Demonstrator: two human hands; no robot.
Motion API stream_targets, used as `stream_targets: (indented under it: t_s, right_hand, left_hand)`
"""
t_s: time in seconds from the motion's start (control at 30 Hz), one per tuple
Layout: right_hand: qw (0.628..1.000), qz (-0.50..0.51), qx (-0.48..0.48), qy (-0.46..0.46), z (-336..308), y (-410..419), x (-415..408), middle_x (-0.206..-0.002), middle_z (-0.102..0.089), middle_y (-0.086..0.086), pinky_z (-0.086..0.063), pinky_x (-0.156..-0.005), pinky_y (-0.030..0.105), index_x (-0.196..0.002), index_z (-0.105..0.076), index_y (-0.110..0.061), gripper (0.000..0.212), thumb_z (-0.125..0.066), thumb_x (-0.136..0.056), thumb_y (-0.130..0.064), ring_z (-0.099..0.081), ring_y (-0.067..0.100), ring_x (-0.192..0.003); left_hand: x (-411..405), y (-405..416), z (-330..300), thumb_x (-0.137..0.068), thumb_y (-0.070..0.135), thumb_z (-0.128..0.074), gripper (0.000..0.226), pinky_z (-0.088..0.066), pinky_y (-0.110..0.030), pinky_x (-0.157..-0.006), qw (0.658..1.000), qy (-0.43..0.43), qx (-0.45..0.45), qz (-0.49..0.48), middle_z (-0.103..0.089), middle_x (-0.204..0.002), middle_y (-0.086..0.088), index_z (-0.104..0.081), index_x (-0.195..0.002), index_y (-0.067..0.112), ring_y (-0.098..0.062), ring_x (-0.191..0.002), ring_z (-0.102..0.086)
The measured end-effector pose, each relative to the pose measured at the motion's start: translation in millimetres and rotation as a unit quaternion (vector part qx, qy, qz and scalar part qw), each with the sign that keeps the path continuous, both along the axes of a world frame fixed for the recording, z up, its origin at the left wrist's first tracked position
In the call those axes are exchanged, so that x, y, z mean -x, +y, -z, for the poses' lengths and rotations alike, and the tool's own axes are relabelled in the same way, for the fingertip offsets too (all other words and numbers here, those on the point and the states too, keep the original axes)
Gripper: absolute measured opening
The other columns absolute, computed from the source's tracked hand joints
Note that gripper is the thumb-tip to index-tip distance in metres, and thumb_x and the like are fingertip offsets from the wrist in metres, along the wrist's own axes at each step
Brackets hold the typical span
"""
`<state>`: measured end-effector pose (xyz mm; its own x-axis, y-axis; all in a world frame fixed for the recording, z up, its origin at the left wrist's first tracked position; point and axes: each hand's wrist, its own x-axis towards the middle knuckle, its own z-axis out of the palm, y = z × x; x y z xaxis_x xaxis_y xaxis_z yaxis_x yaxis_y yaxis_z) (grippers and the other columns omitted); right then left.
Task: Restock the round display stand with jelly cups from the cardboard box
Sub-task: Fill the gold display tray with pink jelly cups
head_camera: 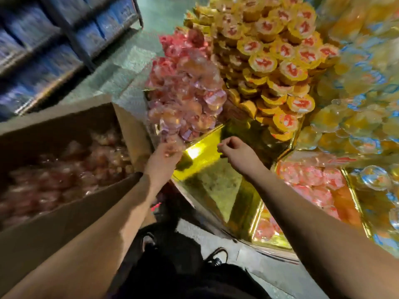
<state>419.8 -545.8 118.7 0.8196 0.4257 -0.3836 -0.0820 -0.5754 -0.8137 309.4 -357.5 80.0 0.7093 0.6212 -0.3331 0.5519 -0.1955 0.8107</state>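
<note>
An open cardboard box (43, 223) at the left is full of pink jelly cups (54, 182). The round display stand (207, 156) has gold dividers and a pile of pink cups (185, 93) in the section before me. My left hand (164, 156) holds a clear pink jelly cup (172, 145) at the foot of that pile. My right hand (235, 152) hovers over the gold divider with its fingers curled; nothing shows in it.
Yellow-lidded cups (276, 61) fill the stand's middle section, and clear yellow cups (356, 104) the right. A lower tier holds more pink cups (311, 182). Blue packs on a shelf (43, 50) stand at the far left. My shoes (216, 257) are on the floor below.
</note>
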Motion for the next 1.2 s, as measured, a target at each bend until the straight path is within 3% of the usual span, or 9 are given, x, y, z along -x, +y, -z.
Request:
stream_targets:
  t_s: [0.1,0.17,0.27,0.37,0.5,0.63,0.77,1.03,1.2]
  right_hand:
    - [0.988,-0.139,0.036,-0.065,-4,89,24,-0.08,-0.06,0.001,-0.039,-0.069,0.033,-0.075,-0.049,-0.025,0.024,-0.056,-0.096,-0.034,-0.054,0.019,-0.076]
    - [0.973,-0.205,0.044,-0.093,4,146,45,-0.074,-0.054,-0.004,-0.037,-0.07,0.032,-0.073,-0.048,-0.024,0.026,-0.058,-0.096,-0.03,-0.05,0.017,-0.076]
    - [0.945,-0.292,0.111,-0.098,29,222,80,-0.098,-0.065,0.003,-0.044,-0.084,0.033,-0.096,-0.059,-0.015,0.025,-0.058,-0.094,-0.04,-0.059,0.02,-0.096]
    - [0.916,-0.357,0.168,-0.072,56,283,111,-0.113,-0.065,0.002,-0.042,-0.079,0.027,-0.117,-0.06,-0.016,0.033,-0.055,-0.096,-0.042,-0.061,0.023,-0.104]
    - [0.906,-0.358,0.226,-0.017,97,345,134,-0.107,-0.064,-0.004,-0.057,-0.077,0.033,-0.123,-0.055,-0.022,0.03,-0.054,-0.098,-0.038,-0.065,0.017,-0.09]
    - [0.881,-0.368,0.295,-0.026,131,389,138,-0.112,-0.062,0.001,-0.054,-0.086,0.034,-0.125,-0.055,-0.018,0.031,-0.053,-0.098,-0.032,-0.058,0.016,-0.094]
    - [0.879,-0.343,0.331,-0.028,156,423,131,-0.124,-0.057,0.004,-0.052,-0.095,0.039,-0.138,-0.049,-0.02,0.043,-0.053,-0.097,-0.032,-0.059,0.023,-0.108]
    - [0.837,-0.372,0.384,-0.115,202,485,114,-0.152,-0.034,0.01,-0.039,-0.109,0.046,-0.151,-0.03,-0.016,0.062,-0.054,-0.097,-0.036,-0.038,0.031,-0.136]
    - [0.824,-0.389,0.385,-0.146,234,529,118,-0.157,-0.027,0.012,-0.025,-0.116,0.049,-0.155,-0.019,-0.021,0.08,-0.057,-0.091,-0.052,-0.027,0.034,-0.143]
  left_hand:
    - [48,67,-2,-0.09,0.025,-0.069,0.019,-0.046,-0.033,-0.087,0.997,0.001,-0.015,-0.071,-0.068,-0.103,-0.001,-0.064,-0.106,0.016,-0.02,-0.097,-0.063]
    - [83,111,0,-0.093,0.025,-0.067,0.015,-0.049,-0.031,-0.088,0.997,0.018,-0.003,-0.082,-0.067,-0.106,0.002,-0.059,-0.105,0.026,-0.015,-0.099,-0.064]
    - [136,174,15,-0.094,0.034,-0.064,0.02,-0.048,-0.026,-0.082,0.992,0.073,-0.022,-0.097,-0.062,-0.111,0.007,-0.055,-0.112,0.032,-0.011,-0.099,-0.06]
    - [182,229,38,-0.096,0.038,-0.06,0.019,-0.042,-0.017,-0.069,0.987,0.112,-0.03,-0.112,-0.058,-0.112,0.009,-0.056,-0.113,0.029,-0.011,-0.103,-0.058]
    - [227,292,72,-0.096,0.035,-0.06,0.041,-0.053,-0.037,-0.092,0.977,0.176,-0.011,-0.121,-0.055,-0.13,-0.001,-0.053,-0.133,0.019,-0.019,-0.114,-0.057]
    - [251,348,106,-0.096,0.026,-0.06,0.027,-0.047,-0.021,-0.061,0.965,0.228,-0.034,-0.122,-0.055,-0.097,0.009,-0.06,-0.121,0.016,-0.005,-0.079,-0.056]
    - [258,394,137,-0.096,0.029,-0.059,0.035,-0.058,-0.036,-0.084,0.954,0.274,-0.058,-0.105,-0.056,-0.121,0.0,-0.057,-0.129,0.018,-0.015,-0.098,-0.06]
    - [221,446,184,-0.096,0.033,-0.058,0.052,-0.042,-0.044,-0.109,0.95,0.296,-0.091,-0.044,-0.044,-0.144,-0.012,-0.046,-0.142,0.012,-0.03,-0.13,-0.045]
    - [193,461,207,-0.092,0.047,-0.06,0.073,-0.019,-0.047,-0.119,0.936,0.325,-0.129,0.041,-0.024,-0.16,-0.011,-0.03,-0.152,0.016,-0.033,-0.147,-0.02]
